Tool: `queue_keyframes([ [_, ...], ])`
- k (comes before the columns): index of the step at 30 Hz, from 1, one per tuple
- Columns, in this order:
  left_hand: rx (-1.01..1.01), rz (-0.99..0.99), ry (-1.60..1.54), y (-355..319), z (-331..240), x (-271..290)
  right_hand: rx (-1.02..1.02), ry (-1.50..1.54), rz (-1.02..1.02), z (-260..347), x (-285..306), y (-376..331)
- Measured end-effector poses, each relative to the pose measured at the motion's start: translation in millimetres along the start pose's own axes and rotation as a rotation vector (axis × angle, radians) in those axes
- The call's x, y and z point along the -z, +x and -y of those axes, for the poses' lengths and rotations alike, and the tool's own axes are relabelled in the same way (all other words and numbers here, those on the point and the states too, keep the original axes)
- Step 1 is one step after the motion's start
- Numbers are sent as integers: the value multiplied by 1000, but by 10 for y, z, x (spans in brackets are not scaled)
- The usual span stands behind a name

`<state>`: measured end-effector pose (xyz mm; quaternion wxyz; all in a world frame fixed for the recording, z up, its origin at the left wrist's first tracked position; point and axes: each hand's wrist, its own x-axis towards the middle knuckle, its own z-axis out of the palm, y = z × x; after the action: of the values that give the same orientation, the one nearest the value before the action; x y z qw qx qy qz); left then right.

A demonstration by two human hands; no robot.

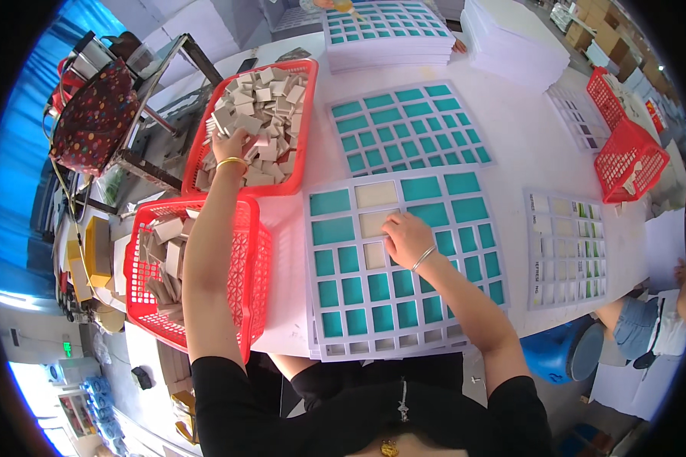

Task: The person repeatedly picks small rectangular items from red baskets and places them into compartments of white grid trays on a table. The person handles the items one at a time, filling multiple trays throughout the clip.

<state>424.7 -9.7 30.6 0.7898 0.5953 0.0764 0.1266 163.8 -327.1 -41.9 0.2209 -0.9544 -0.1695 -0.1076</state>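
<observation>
My left hand reaches into the far red basket, its fingers bent round a cream tile among a heap of cream tiles. My right hand rests over a white grid board with teal cells, directly in front of me. Its fingers are curled together, the tips beside a cream tile; what they hold, if anything, is hidden. Two more cells, above and below that tile, carry a cream tile and a smaller cream tile.
A nearer red basket holds larger cream pieces. Beyond my board lies another teal grid board, with a stack of such boards behind. At right are a filled sample board and a red basket. A person sits at far right.
</observation>
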Motion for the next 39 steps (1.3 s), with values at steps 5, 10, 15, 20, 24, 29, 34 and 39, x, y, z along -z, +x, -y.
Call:
queue_keyframes([
  [5, 78, -19, -112, -96, -16, 88, 6, -9, 45, -10, -21, -15],
  [10, 138, 98, -118, -379, -54, 40, -98, 199, 94, -23, 65, 14],
  [15, 349, 595, -58, -1537, -99, -442, -373, 1087, -159, 102, 321, 207],
  [20, 451, 754, 80, -2470, 82, -620, -429, 1259, -167, 403, 576, 184],
  [24, 505, 680, 5, -2832, 5, -715, -424, 1073, -115, 266, 564, -58],
  [29, 500, 484, -217, -3012, 300, -594, -442, 868, -46, 385, 669, -170],
  [34, 396, 329, -34, -3026, 381, -306, -390, 700, 43, 105, 598, -288],
  [39, 169, 372, 281, -3073, 521, 29, -218, 583, 150, -239, 370, -273],
])
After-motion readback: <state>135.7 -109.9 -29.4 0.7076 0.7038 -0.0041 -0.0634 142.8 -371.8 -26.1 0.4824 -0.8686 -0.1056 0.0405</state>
